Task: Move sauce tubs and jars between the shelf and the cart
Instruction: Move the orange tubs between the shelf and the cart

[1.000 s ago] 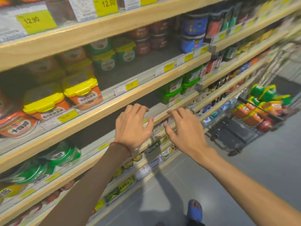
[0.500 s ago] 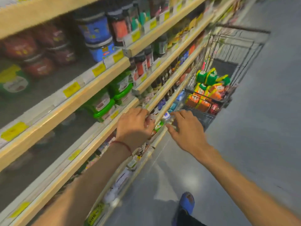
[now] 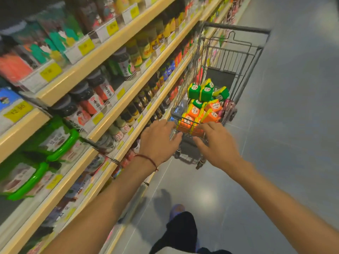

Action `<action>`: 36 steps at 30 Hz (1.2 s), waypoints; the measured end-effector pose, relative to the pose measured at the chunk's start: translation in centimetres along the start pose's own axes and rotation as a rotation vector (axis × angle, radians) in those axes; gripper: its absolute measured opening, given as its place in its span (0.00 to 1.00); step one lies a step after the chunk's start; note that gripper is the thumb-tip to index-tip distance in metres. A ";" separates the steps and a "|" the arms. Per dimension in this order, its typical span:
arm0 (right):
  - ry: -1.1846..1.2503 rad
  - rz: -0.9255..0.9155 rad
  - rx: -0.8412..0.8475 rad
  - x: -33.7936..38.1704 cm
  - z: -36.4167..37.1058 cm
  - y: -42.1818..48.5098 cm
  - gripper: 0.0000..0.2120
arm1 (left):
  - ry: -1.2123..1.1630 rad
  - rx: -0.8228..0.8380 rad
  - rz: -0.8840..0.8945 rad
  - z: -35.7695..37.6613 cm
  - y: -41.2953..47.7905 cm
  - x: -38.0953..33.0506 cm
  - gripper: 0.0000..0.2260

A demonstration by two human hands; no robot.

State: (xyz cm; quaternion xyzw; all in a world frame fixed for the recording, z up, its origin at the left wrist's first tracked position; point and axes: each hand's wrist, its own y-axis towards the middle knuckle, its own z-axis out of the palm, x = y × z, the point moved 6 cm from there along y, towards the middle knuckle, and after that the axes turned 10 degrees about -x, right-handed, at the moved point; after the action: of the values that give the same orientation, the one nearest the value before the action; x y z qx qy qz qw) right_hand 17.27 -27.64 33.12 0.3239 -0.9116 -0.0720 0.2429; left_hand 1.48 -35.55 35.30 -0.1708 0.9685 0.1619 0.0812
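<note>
Since 1 s ago the view had swung from the shelf (image 3: 102,52) down the aisle, and both hands, empty then as now, had gone from the shelf front to the near end of the cart (image 3: 227,57). L hand (image 3: 157,142) was loosely curled by the cart's near corner w/ nothing in it; whether it touched the rim, can't tell (blur). R hand (image 3: 216,145) was spread, fingers fairly straight, reaching over the near rim, holding nothing. Orange tubs (image 3: 194,112) lay just ahead of the fingertips, green tubs (image 3: 205,93) behind them, all piled in the cart. Jars (image 3: 95,103) stood on the shelf. Prob. next pickup is from the cart, an orange tub likeliest.
</note>
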 end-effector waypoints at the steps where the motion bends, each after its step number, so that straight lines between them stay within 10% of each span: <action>1: -0.004 0.009 0.018 -1.5 0.3 1.2 0.18 | 0.006 0.016 0.001 1.2 1.5 -0.4 0.17; 21: 0.034 0.077 0.304 -25.8 6.6 29.6 0.20 | 0.015 0.145 -0.144 20.7 30.6 -7.0 0.20; 36: 0.084 -0.297 0.743 -37.2 15.7 39.0 0.17 | -0.122 0.321 -0.898 32.0 32.0 -13.4 0.15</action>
State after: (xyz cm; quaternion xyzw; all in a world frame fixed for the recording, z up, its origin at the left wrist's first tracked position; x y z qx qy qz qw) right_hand 12.97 25.63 15.91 0.5207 -0.8079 0.2417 0.1331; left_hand 5.72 7.87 17.41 -0.5478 0.8052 -0.0309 0.2251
